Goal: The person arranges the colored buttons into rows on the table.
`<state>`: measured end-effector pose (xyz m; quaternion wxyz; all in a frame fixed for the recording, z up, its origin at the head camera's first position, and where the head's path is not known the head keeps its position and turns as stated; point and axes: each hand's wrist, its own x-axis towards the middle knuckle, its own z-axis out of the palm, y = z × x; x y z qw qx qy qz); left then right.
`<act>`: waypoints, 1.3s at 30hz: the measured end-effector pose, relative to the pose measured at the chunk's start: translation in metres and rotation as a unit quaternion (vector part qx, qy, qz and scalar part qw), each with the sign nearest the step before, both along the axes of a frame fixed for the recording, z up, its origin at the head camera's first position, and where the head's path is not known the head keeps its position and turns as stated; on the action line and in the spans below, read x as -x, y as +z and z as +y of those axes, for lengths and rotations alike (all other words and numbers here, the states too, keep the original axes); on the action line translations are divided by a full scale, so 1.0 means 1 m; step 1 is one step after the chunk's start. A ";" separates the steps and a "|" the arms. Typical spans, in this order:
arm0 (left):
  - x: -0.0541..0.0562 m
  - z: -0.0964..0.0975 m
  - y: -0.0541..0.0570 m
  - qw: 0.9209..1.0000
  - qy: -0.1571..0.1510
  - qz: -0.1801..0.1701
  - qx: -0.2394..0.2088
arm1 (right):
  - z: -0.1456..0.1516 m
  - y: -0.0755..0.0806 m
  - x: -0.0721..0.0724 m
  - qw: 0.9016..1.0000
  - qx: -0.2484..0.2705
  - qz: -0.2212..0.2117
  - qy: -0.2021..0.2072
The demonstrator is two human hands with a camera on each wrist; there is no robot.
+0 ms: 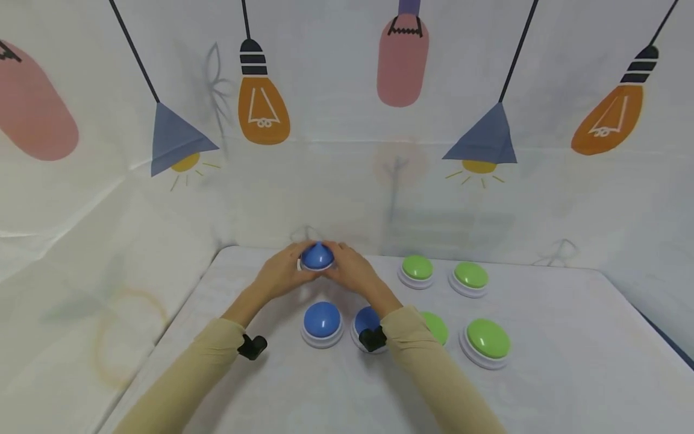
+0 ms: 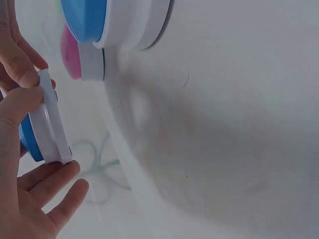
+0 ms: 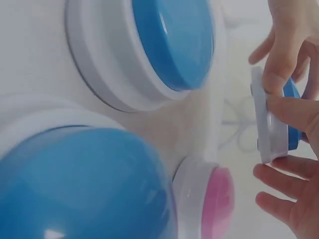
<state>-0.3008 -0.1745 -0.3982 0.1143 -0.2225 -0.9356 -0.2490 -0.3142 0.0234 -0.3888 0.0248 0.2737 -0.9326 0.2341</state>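
Both hands hold one blue push button (image 1: 317, 258) with a white round base, lifted near the far edge of the table. My left hand (image 1: 283, 271) grips it from the left, my right hand (image 1: 353, 271) from the right. Thumbs press on the white base (image 2: 48, 127), while other fingers reach around the side. The base stands tilted on edge in both wrist views. Below on the table sit a second blue button (image 1: 322, 320) and a third blue button (image 1: 366, 318), partly covered by the right wrist. A pink button (image 3: 218, 203) is hidden from the head view.
Several green buttons stand to the right: two at the back, a left one (image 1: 417, 267) and a right one (image 1: 470, 275), and a near one (image 1: 488, 339). The right sleeve (image 1: 428, 361) partly covers another green button (image 1: 436, 327). A patterned cloth (image 1: 336, 181) hangs behind the white table (image 1: 564, 349).
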 end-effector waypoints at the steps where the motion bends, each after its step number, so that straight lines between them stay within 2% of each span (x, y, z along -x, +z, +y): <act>1: -0.003 0.000 0.000 1.000 -0.001 0.006 -0.002 | 0.001 0.000 -0.003 1.000 0.003 0.005 0.003; 8: -0.023 0.002 0.001 0.999 -0.009 0.043 -0.013 | 0.011 0.004 -0.029 0.999 0.020 0.033 0.003; 14: -0.045 0.003 0.006 0.996 -0.029 0.076 -0.024 | 0.021 0.008 -0.054 0.999 0.042 0.027 0.001; 20: -0.070 0.005 0.013 0.995 -0.044 0.087 -0.031 | 0.030 0.014 -0.079 0.998 0.056 0.016 -0.004; 26: -0.090 0.005 0.013 0.993 -0.057 0.096 -0.032 | 0.036 0.012 -0.100 0.998 0.066 0.024 0.006; 30: -0.104 0.006 0.011 0.991 -0.069 0.103 -0.043 | 0.040 0.009 -0.113 0.996 0.079 0.038 0.022; 34: -0.113 0.008 0.003 0.989 -0.081 0.117 -0.044 | 0.044 0.004 -0.125 0.995 0.085 0.045 0.032; 39: -0.125 0.008 -0.009 0.989 -0.085 0.120 -0.035 | 0.045 -0.007 -0.139 0.997 0.062 0.022 0.036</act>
